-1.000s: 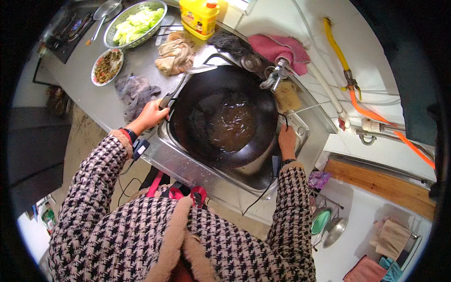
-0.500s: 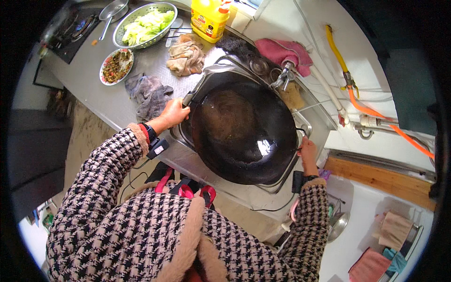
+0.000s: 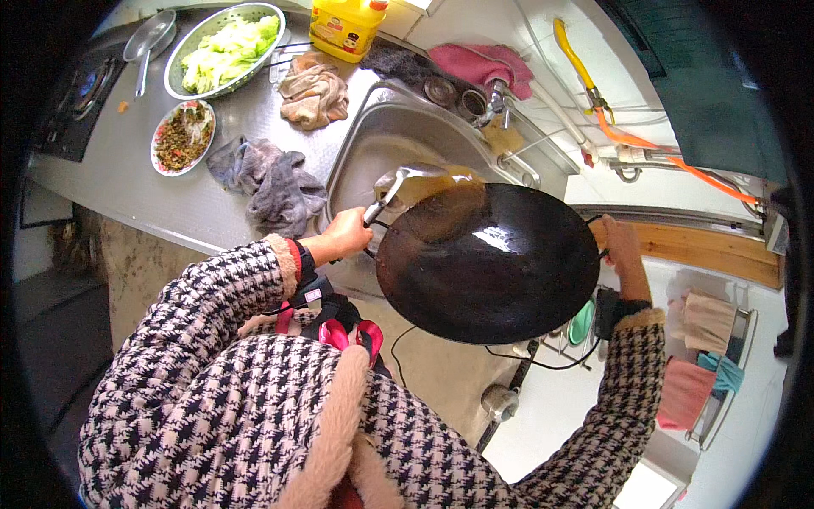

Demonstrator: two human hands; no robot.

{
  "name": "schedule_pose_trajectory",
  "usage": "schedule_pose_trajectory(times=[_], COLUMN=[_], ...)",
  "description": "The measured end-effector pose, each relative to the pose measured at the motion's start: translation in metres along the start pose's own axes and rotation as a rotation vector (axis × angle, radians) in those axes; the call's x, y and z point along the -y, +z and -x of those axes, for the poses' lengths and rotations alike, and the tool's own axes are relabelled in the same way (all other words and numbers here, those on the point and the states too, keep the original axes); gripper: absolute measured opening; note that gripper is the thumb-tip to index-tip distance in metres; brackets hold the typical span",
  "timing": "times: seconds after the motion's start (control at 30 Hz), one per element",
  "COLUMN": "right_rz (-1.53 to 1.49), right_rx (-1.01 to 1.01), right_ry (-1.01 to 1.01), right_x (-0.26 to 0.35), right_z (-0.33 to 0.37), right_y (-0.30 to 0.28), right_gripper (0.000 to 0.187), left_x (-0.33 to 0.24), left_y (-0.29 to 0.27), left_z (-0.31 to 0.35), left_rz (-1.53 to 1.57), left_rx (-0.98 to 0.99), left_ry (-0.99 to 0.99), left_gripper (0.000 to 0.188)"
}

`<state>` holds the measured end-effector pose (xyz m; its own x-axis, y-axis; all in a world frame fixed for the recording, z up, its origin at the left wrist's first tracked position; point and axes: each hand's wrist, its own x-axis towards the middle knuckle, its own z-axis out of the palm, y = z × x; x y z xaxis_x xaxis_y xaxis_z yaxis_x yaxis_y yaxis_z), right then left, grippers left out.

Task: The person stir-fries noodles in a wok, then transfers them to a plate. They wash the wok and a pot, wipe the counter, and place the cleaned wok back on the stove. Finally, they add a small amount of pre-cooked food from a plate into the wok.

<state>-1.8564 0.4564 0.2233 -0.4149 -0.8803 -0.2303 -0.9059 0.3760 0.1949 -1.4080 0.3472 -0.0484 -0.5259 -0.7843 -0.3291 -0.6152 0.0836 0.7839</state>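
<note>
A large black wok (image 3: 509,280) is tilted away from me over the near side of the steel sink (image 3: 365,140). Brownish liquid (image 3: 454,188) runs over its far rim into the basin. My left hand (image 3: 346,233) is closed around the dark handle of a metal spatula (image 3: 392,188) and at the wok's left loop handle, where the exact grip is partly hidden. On the other side, my right hand (image 3: 623,244) grips the right loop handle, with fingers wrapped round it.
Left of the sink lie a grey rag (image 3: 284,191) and a beige rag (image 3: 314,92). Beyond are a plate of chopped food (image 3: 182,140), a colander of green leaves (image 3: 175,72), a strainer (image 3: 151,36), a lit stove (image 3: 80,102) and a yellow jug (image 3: 346,30). A faucet (image 3: 498,95) stands behind.
The wok has been lifted off the sink, shifted right and toward me, and tipped forward. Liquid that lay inside now spills into the basin, which has come into view. Both hands keep their holds.
</note>
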Motion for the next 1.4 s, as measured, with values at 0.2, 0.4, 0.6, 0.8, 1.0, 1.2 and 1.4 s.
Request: schedule_pose_trajectory(times=[0.2,0.4,0.6,0.8,1.0,1.2,1.4], right_rz=[-0.493,-0.508,-0.448,-0.402,-0.339,-0.53,-0.169], right_rx=[0.054,0.149,0.205,0.166,0.113,0.105,0.238], right_ry=[0.518,0.518,0.423,0.45,0.171,0.494,-0.075], right_x=[0.018,0.054,0.09,0.133,0.155,0.092,0.078], right_z=[0.013,0.018,0.005,-0.015,-0.017,0.028,-0.057], right_y=[-0.055,-0.056,-0.053,-0.059,-0.068,-0.032,-0.019], right_gripper=[0.04,0.04,0.042,0.04,0.039,0.033,0.027], left_x=[-0.031,-0.004,0.035,0.057,0.072,0.037,0.021], left_y=[0.009,0.005,0.007,0.011,0.01,0.002,-0.016], left_z=[0.029,0.038,0.043,0.047,0.059,0.068,0.071], left_rz=[0.208,0.223,0.337,0.428,0.407,0.336,0.406], left_rx=[0.241,0.182,0.179,0.23,0.141,0.278,0.198], left_ry=[-0.159,-0.151,-0.154,-0.199,-0.25,-0.186,-0.322], left_gripper=[0.015,0.011,0.007,0.013,0.013,0.015,0.01])
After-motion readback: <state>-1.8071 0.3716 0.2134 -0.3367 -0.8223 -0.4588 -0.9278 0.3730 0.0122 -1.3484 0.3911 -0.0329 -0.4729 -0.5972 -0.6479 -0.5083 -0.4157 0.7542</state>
